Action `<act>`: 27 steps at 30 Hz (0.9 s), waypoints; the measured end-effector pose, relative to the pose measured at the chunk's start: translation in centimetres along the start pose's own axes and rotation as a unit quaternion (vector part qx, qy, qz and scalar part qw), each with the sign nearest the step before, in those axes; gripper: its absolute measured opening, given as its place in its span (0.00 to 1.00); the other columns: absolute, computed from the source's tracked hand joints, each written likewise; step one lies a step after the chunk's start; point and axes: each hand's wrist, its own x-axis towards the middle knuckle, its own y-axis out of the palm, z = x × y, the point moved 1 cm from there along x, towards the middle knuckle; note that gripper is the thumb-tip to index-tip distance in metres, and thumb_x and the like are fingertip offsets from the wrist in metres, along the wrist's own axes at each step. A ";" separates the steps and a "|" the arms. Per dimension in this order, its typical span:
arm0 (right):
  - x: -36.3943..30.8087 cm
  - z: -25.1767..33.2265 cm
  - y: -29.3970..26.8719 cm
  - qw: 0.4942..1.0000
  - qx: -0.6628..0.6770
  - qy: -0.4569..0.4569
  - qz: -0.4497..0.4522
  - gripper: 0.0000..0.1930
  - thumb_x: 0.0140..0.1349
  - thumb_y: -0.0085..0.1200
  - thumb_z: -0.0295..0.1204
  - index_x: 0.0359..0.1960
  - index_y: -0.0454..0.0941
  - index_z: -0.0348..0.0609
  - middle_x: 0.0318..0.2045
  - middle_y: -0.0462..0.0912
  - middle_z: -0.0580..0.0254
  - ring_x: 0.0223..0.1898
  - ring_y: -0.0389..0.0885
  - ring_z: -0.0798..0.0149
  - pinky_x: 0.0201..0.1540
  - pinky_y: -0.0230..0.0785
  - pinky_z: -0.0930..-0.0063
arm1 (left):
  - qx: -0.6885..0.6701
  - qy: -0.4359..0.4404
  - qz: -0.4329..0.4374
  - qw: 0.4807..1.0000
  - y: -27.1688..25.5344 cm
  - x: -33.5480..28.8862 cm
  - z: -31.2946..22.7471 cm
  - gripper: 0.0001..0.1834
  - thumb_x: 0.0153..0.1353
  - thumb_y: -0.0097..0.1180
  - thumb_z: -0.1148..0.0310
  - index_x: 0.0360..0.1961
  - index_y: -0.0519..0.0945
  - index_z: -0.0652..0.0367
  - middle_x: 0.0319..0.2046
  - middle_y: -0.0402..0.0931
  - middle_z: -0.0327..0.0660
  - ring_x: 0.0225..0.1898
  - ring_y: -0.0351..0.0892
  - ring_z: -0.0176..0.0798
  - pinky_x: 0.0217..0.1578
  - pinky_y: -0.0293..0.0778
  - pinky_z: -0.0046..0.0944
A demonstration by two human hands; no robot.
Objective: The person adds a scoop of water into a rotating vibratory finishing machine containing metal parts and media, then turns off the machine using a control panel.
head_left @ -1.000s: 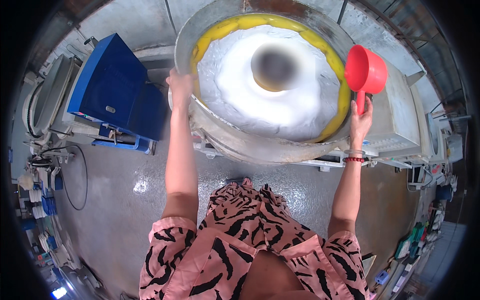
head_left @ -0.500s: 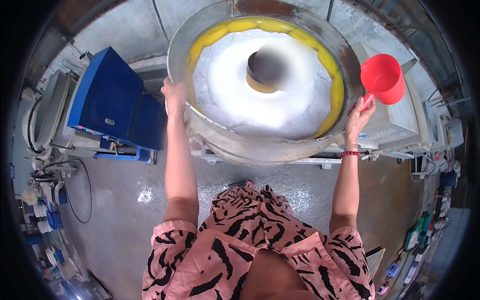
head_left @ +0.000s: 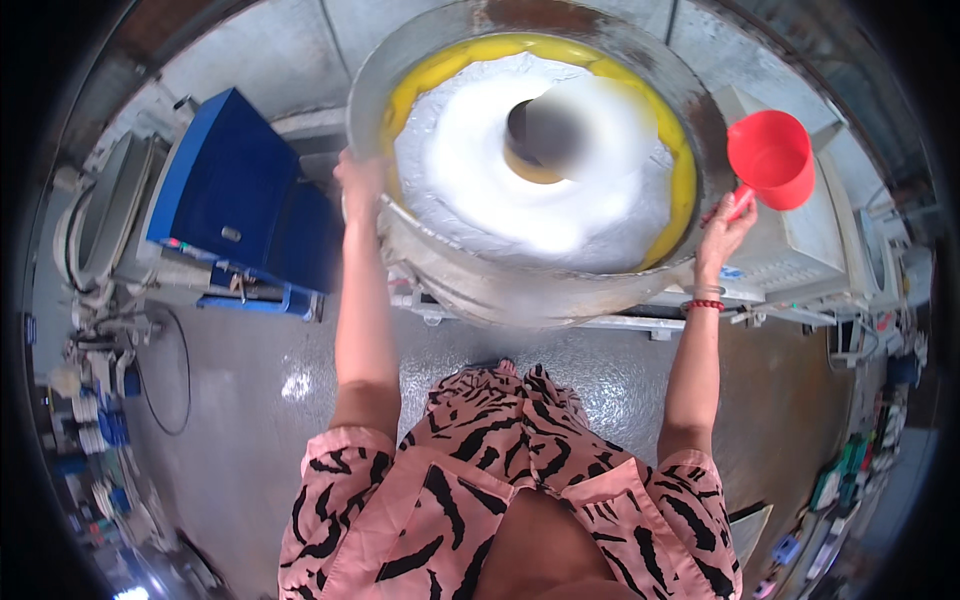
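Note:
A large round grey metal tub (head_left: 470, 285) with a thick yellow lining (head_left: 400, 105) stands in front of me. White foamy material (head_left: 470, 150) fills it around a hollow central post (head_left: 535, 172). A blurred patch hides part of the middle. My left hand (head_left: 362, 178) is closed over the tub's left rim, slightly smeared by motion. Past the right rim, my right hand (head_left: 724, 235) grips a red plastic dipper jug (head_left: 772, 160) by its handle. The jug is tilted with its mouth toward me, and no contents can be made out inside.
A blue metal cabinet (head_left: 225, 190) stands close on the left, beside a grey round machine (head_left: 95, 210). A pale box-shaped machine (head_left: 790, 240) lies to the right, behind the jug. The concrete floor (head_left: 270, 400) looks wet. Shelved goods (head_left: 850, 460) line the far right.
The whole view has shifted slightly, so the tub and cabinet appear further right. My left hand stays on the rim. My right hand still holds the jug at nearly the same place.

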 end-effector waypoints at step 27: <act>0.4 -0.3 0.0 0.991 -0.093 -0.087 0.028 0.24 0.54 0.51 0.32 0.51 0.60 0.35 0.34 0.72 0.56 0.30 0.71 0.66 0.36 0.64 0.72 | 0.047 -0.074 -0.012 0.996 -0.1 -0.9 -1.5 0.38 0.33 0.59 0.74 0.52 0.62 0.65 0.46 0.60 0.57 0.51 0.60 0.55 0.52 0.58 0.43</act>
